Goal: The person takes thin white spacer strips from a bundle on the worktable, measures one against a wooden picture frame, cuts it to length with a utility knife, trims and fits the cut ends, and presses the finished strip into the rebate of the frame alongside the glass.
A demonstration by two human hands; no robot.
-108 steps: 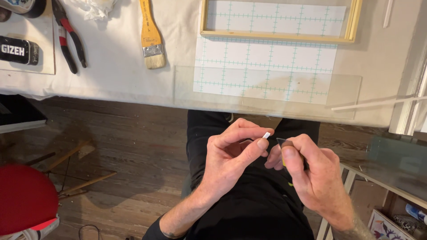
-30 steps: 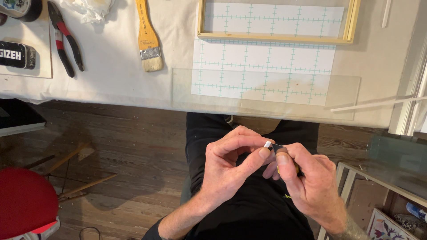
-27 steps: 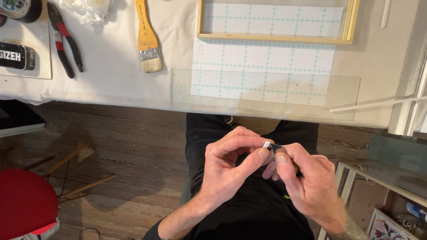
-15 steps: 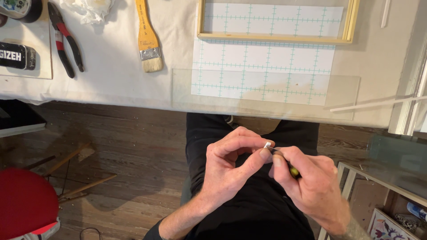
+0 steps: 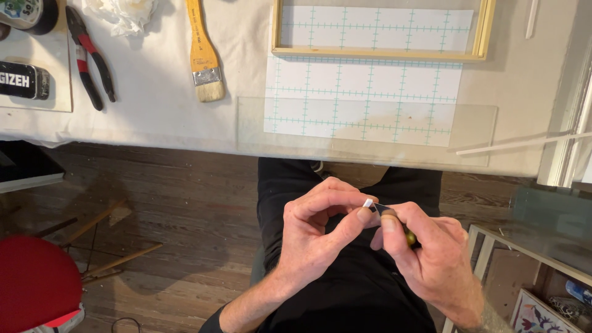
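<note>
Here, my left hand (image 5: 320, 237) pinches a small white piece (image 5: 368, 203) between thumb and forefinger, over my lap just below the table edge (image 5: 154, 139). My right hand (image 5: 431, 262) is clenched around a small dark tool with a brass-coloured body (image 5: 409, 236), its tip meeting the white piece. On the table, a wooden frame (image 5: 377, 54) encloses part of a gridded sheet (image 5: 364, 98); a glass pane (image 5: 364, 132) covers the sheet's lower part. A paintbrush (image 5: 202, 55), pliers (image 5: 89, 58) and a dark tin (image 5: 23, 80) lie left; the tin's contents are hidden.
</note>
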